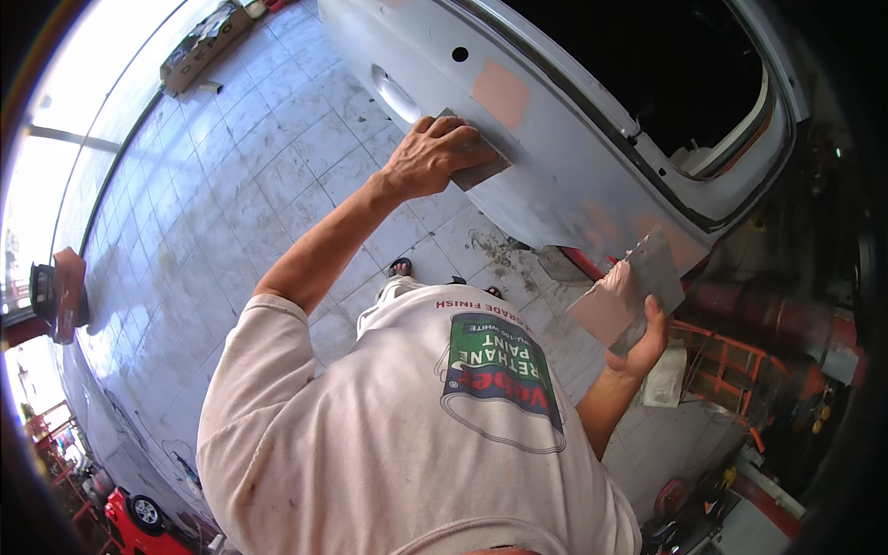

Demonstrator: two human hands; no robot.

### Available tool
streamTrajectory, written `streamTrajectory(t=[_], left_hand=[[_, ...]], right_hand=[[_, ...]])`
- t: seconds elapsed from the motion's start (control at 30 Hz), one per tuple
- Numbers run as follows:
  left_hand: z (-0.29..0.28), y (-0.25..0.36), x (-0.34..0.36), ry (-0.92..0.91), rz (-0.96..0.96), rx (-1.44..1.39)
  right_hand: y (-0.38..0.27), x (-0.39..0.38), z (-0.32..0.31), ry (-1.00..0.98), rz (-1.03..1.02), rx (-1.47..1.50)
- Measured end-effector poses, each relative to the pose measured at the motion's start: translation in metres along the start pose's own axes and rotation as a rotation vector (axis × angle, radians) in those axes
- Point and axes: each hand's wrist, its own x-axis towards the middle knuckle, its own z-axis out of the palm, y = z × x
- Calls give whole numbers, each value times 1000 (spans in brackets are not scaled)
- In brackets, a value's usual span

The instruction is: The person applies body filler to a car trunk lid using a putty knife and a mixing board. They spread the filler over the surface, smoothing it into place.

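Observation:
My left hand is closed on a grey, flat, rectangular putty spreader, which it holds against the side of a pale grey car body panel. A pink putty patch lies on the panel just beyond that hand, and fainter pink smears show farther along toward the right. Low at the right, my right hand grips a grey putty board from beneath, thumb at its edge. Pink putty is heaped and spread over the board's near side. My right fingers are mostly hidden under it.
Scuffed pale tiles make up the floor. Beyond the panel is a dark window opening. An orange metal frame stands at the right, near my right hand. A cardboard box sits at the far left, by a bright glass wall.

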Motion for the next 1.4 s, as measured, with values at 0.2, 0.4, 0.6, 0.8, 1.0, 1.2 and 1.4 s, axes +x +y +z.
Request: streamTrajectory(t=[0.2,0.4,0.6,0.8,1.0,1.2,1.4], left_hand=[[-49,-30,76,184,0,168],[-45,-13,102,-115,-117,106],[-30,-12,15,-499,-77,158],[-45,-91,-18,-68,-179,83],[-81,-183,60,113,29,184],[-38,-186,36,213,51,108],[2,-179,-37,205,-14,-45]], right_hand=[[-6,9,15,-103,28,-36],[4,12,-5,-135,11,-57],[9,12,-16,-251,-33,-58],[0,15,10,-110,76,-20],[26,7,52,-59,77,-75],[61,-34,61,225,119,-123],[62,-50,92,242,125,-108]])
